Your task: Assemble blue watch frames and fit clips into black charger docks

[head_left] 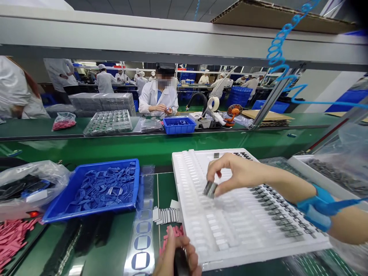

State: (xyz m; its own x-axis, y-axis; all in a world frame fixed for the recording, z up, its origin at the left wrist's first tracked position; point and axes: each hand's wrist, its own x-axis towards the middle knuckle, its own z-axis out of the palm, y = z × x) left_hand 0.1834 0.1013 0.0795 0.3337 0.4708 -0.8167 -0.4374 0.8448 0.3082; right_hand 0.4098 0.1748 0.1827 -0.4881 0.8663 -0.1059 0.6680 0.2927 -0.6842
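A green bench (143, 149) is set in a factory hall, and white-coated co-workers (158, 101) are seen beyond it. From the left, a blue tray (130, 180) of blue plastic frames (100, 188) is followed by a dark object (180, 262), which is gripped in the left hand (175, 257) at the lower edge of the view. A white moulded tray (184, 184) lies further right. Above it, a small metal part (210, 189) is pinched between the narrowly closed fingers (221, 165) of the right hand (238, 172).

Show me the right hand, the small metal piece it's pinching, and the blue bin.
Right hand (240, 172): head view, on the back of the hand.
Small metal piece (210, 189): head view, on its shiny side.
Blue bin (135, 184): head view, on its right rim.
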